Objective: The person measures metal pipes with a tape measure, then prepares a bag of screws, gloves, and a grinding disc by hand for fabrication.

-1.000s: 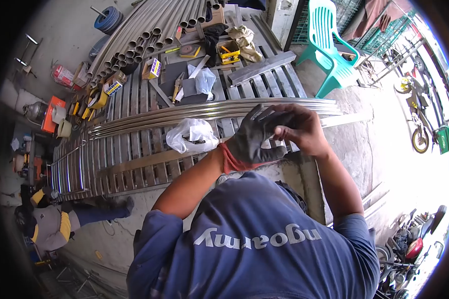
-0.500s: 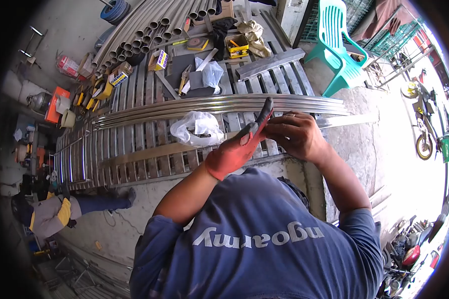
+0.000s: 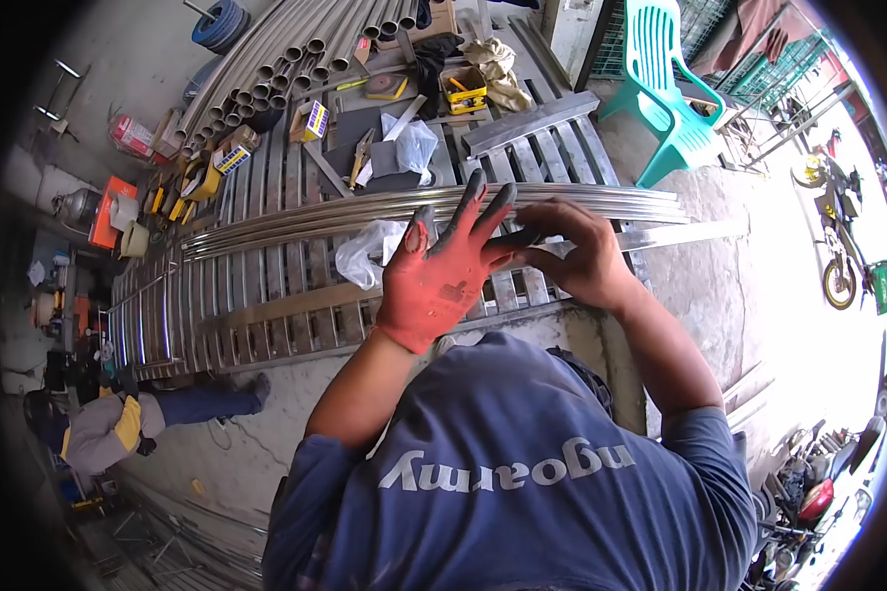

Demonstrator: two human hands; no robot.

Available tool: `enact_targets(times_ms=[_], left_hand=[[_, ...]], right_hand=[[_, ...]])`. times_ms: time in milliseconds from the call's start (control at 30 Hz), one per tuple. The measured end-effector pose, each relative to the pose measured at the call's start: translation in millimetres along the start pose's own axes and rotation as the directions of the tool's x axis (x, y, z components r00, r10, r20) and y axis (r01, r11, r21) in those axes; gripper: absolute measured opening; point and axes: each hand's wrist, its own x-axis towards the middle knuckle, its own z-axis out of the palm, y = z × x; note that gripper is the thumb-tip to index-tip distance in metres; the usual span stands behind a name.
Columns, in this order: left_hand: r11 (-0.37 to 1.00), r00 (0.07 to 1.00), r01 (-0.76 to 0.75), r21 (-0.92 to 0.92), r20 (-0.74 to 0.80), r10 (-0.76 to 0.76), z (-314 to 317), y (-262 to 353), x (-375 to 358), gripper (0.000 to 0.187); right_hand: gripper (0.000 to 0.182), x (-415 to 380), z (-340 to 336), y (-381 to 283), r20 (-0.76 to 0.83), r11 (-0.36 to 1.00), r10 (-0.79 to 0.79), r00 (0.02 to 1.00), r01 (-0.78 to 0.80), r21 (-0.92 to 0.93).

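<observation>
Though two hands (image 3: pixel 586 261), one red glove (image 3: pixel 434 295)

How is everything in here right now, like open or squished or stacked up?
left hand: gloved, fingers spread
glove: on, red palm showing
right hand: bare, pinching a glove finger
near plastic bag: crumpled, partly hidden
far plastic bag: crumpled
yellow box: open, things inside
green chair: standing, nobody on it
thick tubes: piled up, ends open
thin tubes: lying side by side
</observation>
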Motion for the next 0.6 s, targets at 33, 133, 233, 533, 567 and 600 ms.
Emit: enact_targets(times_ms=[33, 133, 233, 533, 567, 600], left_hand=[[1.000, 0.999, 0.006, -0.011, 0.038, -0.006, 0, 0, 1, 0.108], [0.999, 0.997, 0.026, -0.019, 0.078, -0.025, -3, -2, 2, 0.109], [0.999, 0.996, 0.041, 0.008, 0.082, -0.041, 1, -4, 2, 0.115], [0.989, 0.978, 0.079, 0.129, 0.181, -0.102, 26, -2, 4, 0.122], [0.992, 0.982, 0.085, 0.090, 0.163, -0.099, 25, -2, 7, 0.120], [0.994, 0.984, 0.093, 0.052, 0.147, -0.099, 23, -2, 11, 0.118]], right_hand=[[0.040, -3, -1, 4, 0.069, 1.000, 0.012, 0.998, -0.011, -0.020], [0.025, -8, 0, 4, 0.089, 0.996, 0.079, 0.993, -0.082, 0.035], [0.018, -2, -11, -7, 0.146, 0.998, 0.055, 0.988, -0.059, 0.024], [0.022, -7, -5, -5, 0.224, 0.996, -0.072, 0.972, 0.057, 0.071], [0.026, -8, -3, -1, 0.226, 0.996, -0.042, 0.973, 0.025, 0.081], [0.030, -3, -3, -1, 0.151, 0.995, -0.102, 0.983, 0.099, 0.032]])
